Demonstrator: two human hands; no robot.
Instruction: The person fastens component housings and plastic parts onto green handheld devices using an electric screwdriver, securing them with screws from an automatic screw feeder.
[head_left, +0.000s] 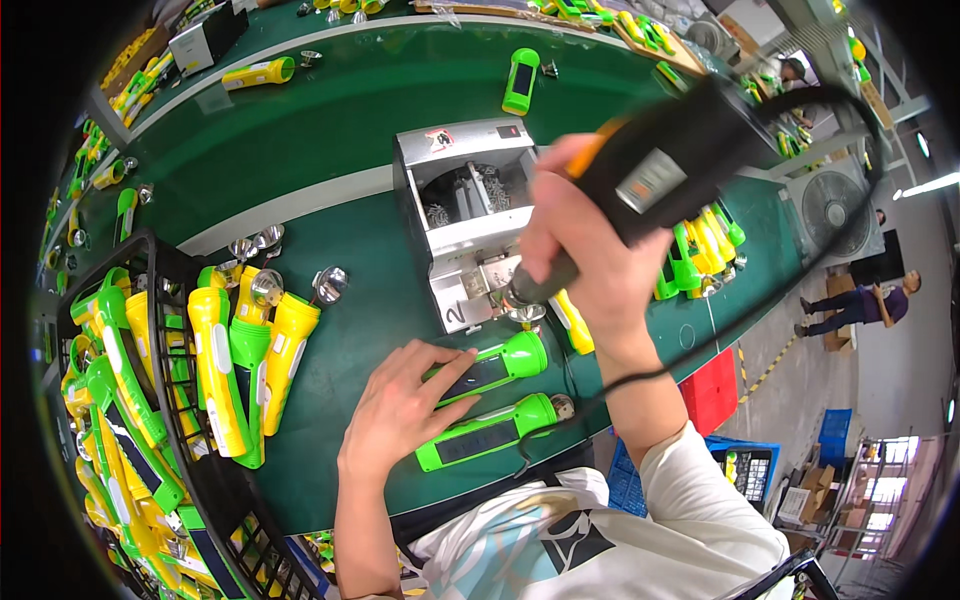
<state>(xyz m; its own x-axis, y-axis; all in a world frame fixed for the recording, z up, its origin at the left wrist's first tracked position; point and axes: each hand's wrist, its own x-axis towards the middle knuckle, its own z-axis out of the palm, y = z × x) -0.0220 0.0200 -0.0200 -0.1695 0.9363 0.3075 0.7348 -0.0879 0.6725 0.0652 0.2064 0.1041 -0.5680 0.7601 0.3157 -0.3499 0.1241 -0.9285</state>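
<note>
My right hand [590, 240] is wrapped round a black electric screwdriver [665, 160] with an orange part. Its nose points down at the front outlet of a silver screw feeder [465, 240], which has loose screws in its open bin. Whether the bit touches a screw cannot be made out. My left hand [400, 400] grips a green flashlight [490, 368] with a dark panel, lying in front of the feeder. Nearer to me, beside that hand, lies a second green flashlight [485, 435]. A shiny reflector [527, 314] sits at the feeder's foot.
A black basket [165, 360] full of yellow and green flashlights stands at the left, with several more [245, 370] beside it. Others [700, 250] lie on the right. The screwdriver's black cable [740, 320] loops across the right side. A person [870, 303] stands in the far aisle.
</note>
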